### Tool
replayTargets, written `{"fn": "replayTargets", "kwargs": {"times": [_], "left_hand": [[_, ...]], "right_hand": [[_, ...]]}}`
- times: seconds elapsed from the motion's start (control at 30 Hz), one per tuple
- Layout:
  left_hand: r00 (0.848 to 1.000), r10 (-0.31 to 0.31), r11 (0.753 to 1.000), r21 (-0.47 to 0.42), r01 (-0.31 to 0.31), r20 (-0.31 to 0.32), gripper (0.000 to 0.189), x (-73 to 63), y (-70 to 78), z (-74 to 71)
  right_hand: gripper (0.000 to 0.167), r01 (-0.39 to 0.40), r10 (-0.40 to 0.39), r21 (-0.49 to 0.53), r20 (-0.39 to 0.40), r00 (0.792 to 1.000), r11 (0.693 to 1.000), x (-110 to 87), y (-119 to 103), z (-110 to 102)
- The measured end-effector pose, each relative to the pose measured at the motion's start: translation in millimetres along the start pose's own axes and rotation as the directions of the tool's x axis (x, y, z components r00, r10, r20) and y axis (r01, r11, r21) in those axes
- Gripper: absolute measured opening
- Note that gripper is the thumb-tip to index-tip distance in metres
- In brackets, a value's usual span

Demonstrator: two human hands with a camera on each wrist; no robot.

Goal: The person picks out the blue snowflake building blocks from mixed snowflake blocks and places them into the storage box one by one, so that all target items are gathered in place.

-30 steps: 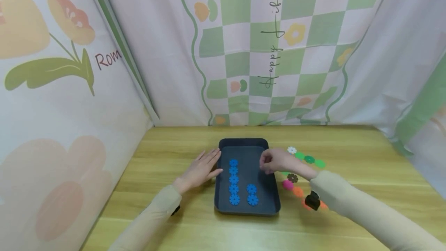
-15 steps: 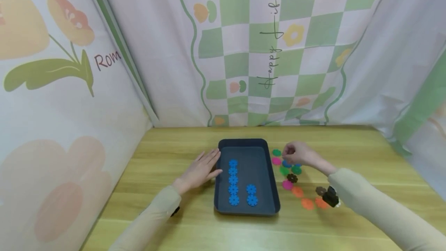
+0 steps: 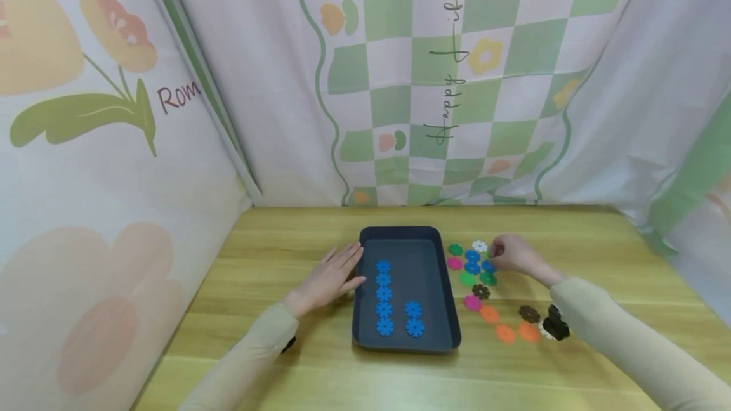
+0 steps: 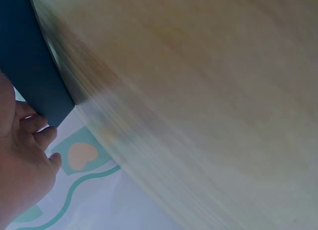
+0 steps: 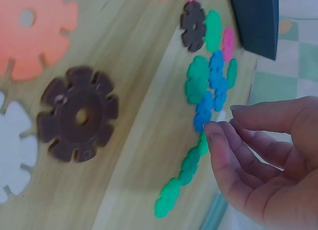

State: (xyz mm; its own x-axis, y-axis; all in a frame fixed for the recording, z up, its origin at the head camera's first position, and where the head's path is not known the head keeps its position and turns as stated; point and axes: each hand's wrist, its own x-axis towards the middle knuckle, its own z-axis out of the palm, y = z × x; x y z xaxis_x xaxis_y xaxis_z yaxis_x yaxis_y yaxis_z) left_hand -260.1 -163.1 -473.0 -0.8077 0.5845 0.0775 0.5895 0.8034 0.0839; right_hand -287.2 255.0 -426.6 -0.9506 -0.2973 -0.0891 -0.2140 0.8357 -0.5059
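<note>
My left hand rests with extended fingers at the left rim of a dark grey tray. In the left wrist view its fingertips touch the tray's wall. Inside the tray, blue notched plastic discs form a longer column on the left and a pair on the right. My right hand hovers over loose discs right of the tray. Its bent thumb and fingers are beside a blue disc, with a gap between them in the right wrist view and nothing visible in it.
Two more blue discs lie among green, pink and white ones. Nearer the front are brown and orange discs. A wooden table carries everything, with a patterned curtain behind.
My right hand has moved from above the tray's right rim rightward to the loose discs, uncovering blue ones. My left hand and the discs in the tray stay put.
</note>
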Motion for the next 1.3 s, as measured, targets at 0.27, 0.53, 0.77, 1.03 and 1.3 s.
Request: {"fn": "replayTargets", "kwargs": {"times": [0.27, 0.53, 0.77, 1.03, 1.3], "left_hand": [[1.0, -0.009, 1.0, 0.007, 0.009, 0.009, 0.071, 0.7, -1.4, 3.1], [1.0, -0.006, 1.0, 0.007, 0.006, 0.005, 0.072, 1.4, -1.9, 2.5], [1.0, -0.011, 1.0, 0.003, 0.011, 0.014, 0.072, 0.7, -0.8, 1.5], [1.0, -0.012, 1.0, 0.0, 0.012, 0.009, 0.072, 1.2, -1.0, 2.3], [1.0, -0.015, 1.0, -0.003, 0.015, 0.013, 0.072, 1.4, -1.4, 2.6]], "right_hand": [[0.01, -0.063, 0.063, -0.014, 0.04, 0.997, 0.998, 4.7, 11, 3], [0.011, -0.099, 0.097, 0.036, 0.06, 0.993, 0.994, -2.2, 3, 4], [0.017, -0.151, 0.143, 0.095, 0.082, 0.986, 0.984, -6.0, 2, 6], [0.017, -0.183, 0.175, 0.091, 0.092, 0.98, 0.979, -4.0, 4, 8], [0.014, -0.182, 0.173, 0.114, 0.087, 0.981, 0.977, -2.1, 6, 10]]}}
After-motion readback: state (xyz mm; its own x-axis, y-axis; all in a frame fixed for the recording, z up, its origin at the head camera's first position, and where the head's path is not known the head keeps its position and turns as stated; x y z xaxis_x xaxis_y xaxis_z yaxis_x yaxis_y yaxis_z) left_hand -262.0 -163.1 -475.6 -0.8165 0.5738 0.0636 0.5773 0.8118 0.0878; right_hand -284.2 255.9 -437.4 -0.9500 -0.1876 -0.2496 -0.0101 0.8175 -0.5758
